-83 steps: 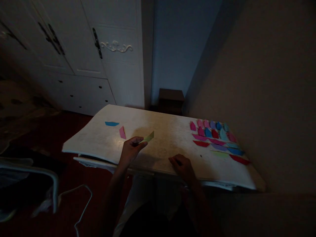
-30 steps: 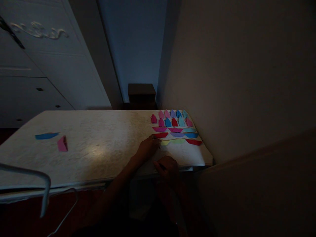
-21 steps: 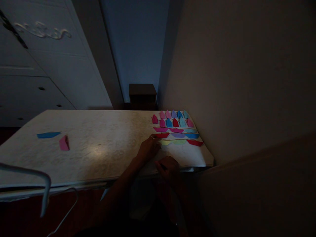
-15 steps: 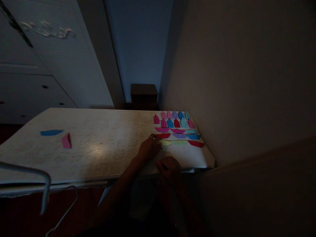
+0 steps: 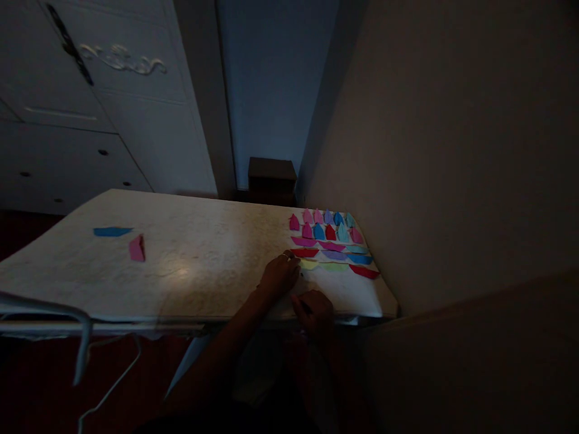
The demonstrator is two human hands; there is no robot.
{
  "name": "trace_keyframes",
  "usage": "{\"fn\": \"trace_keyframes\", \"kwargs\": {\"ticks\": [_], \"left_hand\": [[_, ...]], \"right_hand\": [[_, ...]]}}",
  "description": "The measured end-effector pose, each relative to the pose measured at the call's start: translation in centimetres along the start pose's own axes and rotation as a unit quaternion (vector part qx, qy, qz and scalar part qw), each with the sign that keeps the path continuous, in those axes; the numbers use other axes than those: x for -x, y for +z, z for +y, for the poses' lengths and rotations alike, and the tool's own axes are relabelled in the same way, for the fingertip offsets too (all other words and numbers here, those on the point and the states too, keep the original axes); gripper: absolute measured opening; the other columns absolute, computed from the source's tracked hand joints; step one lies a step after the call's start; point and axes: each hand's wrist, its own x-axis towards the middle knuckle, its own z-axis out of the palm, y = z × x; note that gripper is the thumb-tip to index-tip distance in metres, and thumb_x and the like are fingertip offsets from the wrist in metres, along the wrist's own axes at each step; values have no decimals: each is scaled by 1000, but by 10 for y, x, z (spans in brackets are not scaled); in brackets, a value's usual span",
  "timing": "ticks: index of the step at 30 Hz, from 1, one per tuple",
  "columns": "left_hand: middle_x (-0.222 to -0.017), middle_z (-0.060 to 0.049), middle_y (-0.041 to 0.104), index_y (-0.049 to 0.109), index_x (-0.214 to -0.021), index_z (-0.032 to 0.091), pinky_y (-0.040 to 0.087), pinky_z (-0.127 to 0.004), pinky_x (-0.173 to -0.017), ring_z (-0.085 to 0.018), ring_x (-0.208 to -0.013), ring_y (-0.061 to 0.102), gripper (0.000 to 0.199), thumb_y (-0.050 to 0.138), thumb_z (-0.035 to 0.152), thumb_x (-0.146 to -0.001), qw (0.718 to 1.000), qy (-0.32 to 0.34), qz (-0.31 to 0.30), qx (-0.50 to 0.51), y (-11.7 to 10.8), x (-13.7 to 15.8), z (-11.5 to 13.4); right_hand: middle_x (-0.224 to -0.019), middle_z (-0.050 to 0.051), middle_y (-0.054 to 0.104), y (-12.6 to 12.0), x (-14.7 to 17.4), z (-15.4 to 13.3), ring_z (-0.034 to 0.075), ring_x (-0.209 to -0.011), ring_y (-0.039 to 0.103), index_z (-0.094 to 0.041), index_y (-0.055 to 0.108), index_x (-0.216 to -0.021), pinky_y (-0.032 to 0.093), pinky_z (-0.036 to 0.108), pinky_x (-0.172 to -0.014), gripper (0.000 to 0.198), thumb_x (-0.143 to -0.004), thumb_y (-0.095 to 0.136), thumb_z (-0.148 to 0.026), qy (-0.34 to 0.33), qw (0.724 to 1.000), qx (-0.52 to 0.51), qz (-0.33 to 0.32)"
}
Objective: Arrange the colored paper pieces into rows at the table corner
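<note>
Rows of small folded paper boats in several colours lie at the right end of the table (image 5: 217, 259). My left hand (image 5: 281, 274), with a ring on one finger, is closed at the left end of a yellow paper boat (image 5: 309, 264) in the nearest row. Just beyond its fingers is a red paper boat (image 5: 304, 253). A pale green paper boat (image 5: 333, 266) and another red one (image 5: 364, 272) continue the nearest row. My right hand (image 5: 315, 310) rests curled at the table's front edge, with nothing visible in it. The scene is dim, so fingertip detail is blurred.
Far left on the table lie a blue paper boat (image 5: 112, 231) and a pink folded paper (image 5: 137, 248). A wall (image 5: 434, 181) borders the right side. White cabinets (image 5: 149, 120) stand behind, and a curved metal bar (image 5: 84, 337) rises at the front left.
The view has turned slightly left, so the scene sits further right. My left hand stays at the yellow paper boat and my right hand stays curled by the edge. The boats keep their arrangement.
</note>
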Motion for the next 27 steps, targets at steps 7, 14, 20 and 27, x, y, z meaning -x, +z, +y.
{"fn": "trace_keyframes", "kwargs": {"ticks": [7, 14, 20, 27], "left_hand": [[-119, -10, 60, 61, -118, 18, 53, -29, -79, -18, -92, 65, 29, 50, 21, -91, 997, -31, 49, 51, -1, 8, -1], [-106, -7, 64, 62, -113, 18, 52, -28, -76, -15, -82, 63, 27, 53, 22, -89, 983, -40, 118, 137, -8, 42, -21], [-80, -3, 65, 66, -91, 17, 47, -26, -67, -14, -68, 59, 16, 52, 23, -87, 964, -90, 175, 178, -41, 82, -60], [-65, 1, 58, 61, -74, 18, 39, -23, -57, -12, -60, 53, 12, 54, 25, -79, 934, -205, 177, 231, -73, 113, -97]], "right_hand": [[-55, 1, 56, 0, 2, 2, 14, -55, 49, -19, 57, -60, 35, 28, -59, 39, -97, 49, -31, 4, 1000, 16, -19], [-58, 1, 57, -1, 3, 6, 14, -57, 53, -19, 57, -61, 38, 25, -60, 39, -95, 49, -35, 75, 996, -33, -44], [-57, -1, 53, -2, -5, 3, 13, -55, 50, -19, 57, -60, 38, 24, -56, 44, -90, 50, -50, 210, 968, -94, -100], [-51, -2, 49, 19, -38, -17, 13, -48, 47, -19, 60, -63, 36, 24, -46, 48, -85, 50, -60, 286, 922, -188, -179]]}}
